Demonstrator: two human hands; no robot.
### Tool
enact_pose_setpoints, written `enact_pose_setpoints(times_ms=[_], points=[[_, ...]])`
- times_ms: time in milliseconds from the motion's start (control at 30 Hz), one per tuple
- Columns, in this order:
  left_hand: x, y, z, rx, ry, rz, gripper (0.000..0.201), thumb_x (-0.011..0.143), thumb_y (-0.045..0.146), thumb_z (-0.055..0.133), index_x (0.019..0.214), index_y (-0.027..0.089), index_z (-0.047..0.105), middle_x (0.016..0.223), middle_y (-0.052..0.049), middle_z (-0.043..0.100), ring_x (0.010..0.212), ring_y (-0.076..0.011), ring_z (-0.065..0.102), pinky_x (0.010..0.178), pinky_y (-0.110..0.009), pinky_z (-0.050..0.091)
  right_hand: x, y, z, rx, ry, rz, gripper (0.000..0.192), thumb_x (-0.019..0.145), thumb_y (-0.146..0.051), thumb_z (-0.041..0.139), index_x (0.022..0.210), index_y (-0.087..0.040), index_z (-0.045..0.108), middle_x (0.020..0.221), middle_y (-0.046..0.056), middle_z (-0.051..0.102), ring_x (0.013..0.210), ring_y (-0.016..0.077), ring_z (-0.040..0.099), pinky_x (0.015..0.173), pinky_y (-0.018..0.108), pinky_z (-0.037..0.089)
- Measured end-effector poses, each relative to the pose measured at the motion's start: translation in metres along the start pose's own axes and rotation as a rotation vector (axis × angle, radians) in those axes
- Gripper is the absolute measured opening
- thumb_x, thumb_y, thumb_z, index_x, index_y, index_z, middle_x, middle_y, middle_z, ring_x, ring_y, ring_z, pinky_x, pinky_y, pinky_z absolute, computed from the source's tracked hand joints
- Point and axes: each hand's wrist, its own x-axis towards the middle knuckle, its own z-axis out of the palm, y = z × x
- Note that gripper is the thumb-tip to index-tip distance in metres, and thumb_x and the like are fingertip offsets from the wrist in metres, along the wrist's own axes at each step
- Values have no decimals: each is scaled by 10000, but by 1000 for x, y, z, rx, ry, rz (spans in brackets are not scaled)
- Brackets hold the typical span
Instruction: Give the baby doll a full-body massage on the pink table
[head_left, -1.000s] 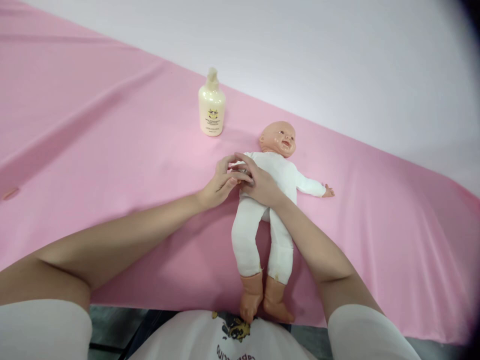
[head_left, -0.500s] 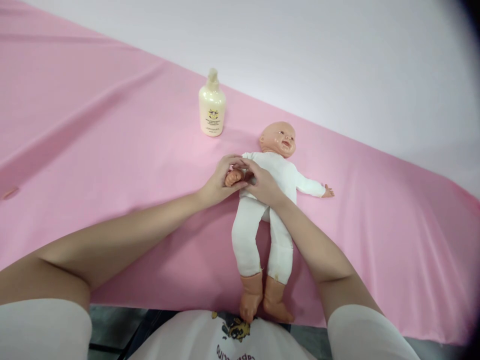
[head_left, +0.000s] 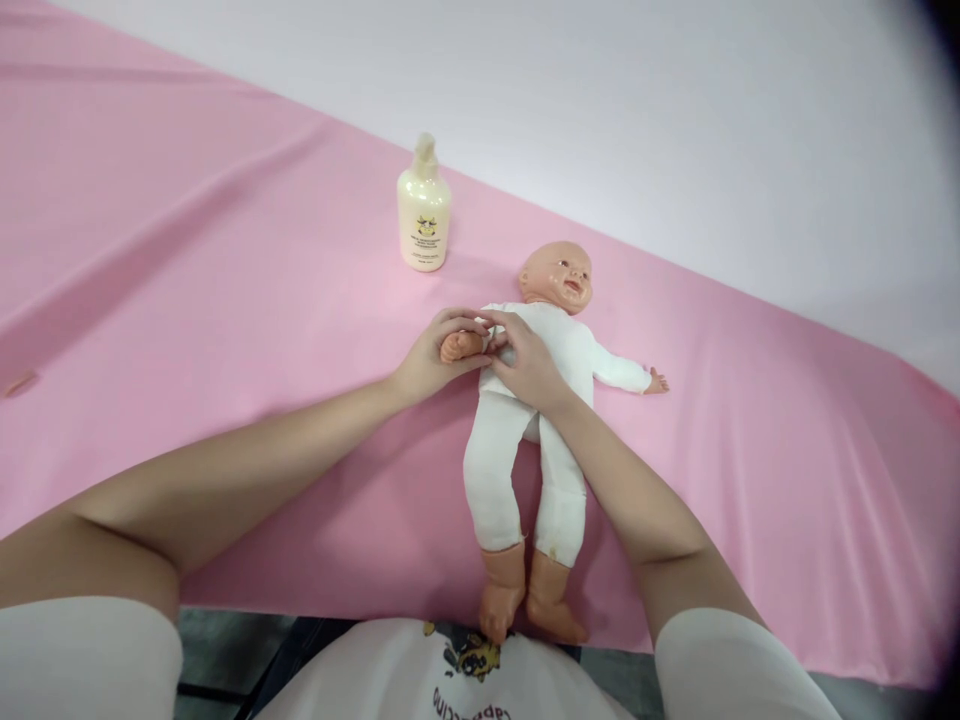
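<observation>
A baby doll [head_left: 536, 345] with a white cloth body lies on its back on the pink cloth, its head away from me and its feet at the near edge. My left hand [head_left: 439, 355] is closed around the doll's arm near its bare fist [head_left: 461, 347], which shows between thumb and fingers. On the same arm, nearer the doll's chest, my right hand [head_left: 525, 358] is closed with thumb and fingertips curved round it. Fingertips of both hands meet there. Most of the held arm is hidden behind my fingers.
A cream pump bottle [head_left: 424, 220] with a printed label stands upright beyond my left hand. The pink cloth [head_left: 225, 280] covers the table, with a white surface [head_left: 675, 130] behind it. A small tan object [head_left: 19, 382] lies at the far left.
My left hand has shifted slightly to the left, and the doll's fist with it. My right hand's fingers have moved a little around the arm.
</observation>
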Motion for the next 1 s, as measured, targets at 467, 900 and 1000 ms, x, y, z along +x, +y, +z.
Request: enact_pose_setpoints(times_ms=[467,900,1000], points=[[-1,-3,5,-175,20,-136,405,806,388,756,1131,199,604,1063,-64,708,990,-220,690,937,-427,563,0,-1,0,16,53,21,490,790,-116,491,1262,-238,545,1251,75,608,916,170,640,919,382,558],[2,0,2,-74,23,-66,356,873,555,658,875,199,642,1049,-93,667,970,-203,657,923,-399,559,0,-3,-2,29,-31,-76,375,880,-181,532,1249,-226,587,1208,79,629,955,177,626,918,367,538],[2,-1,1,-91,13,-56,434,916,620,557,868,202,662,1053,-102,667,982,-210,661,917,-405,567,-1,-3,-2,36,-47,-67,371,904,-208,526,1270,-236,580,1200,77,633,930,170,628,902,360,543]])
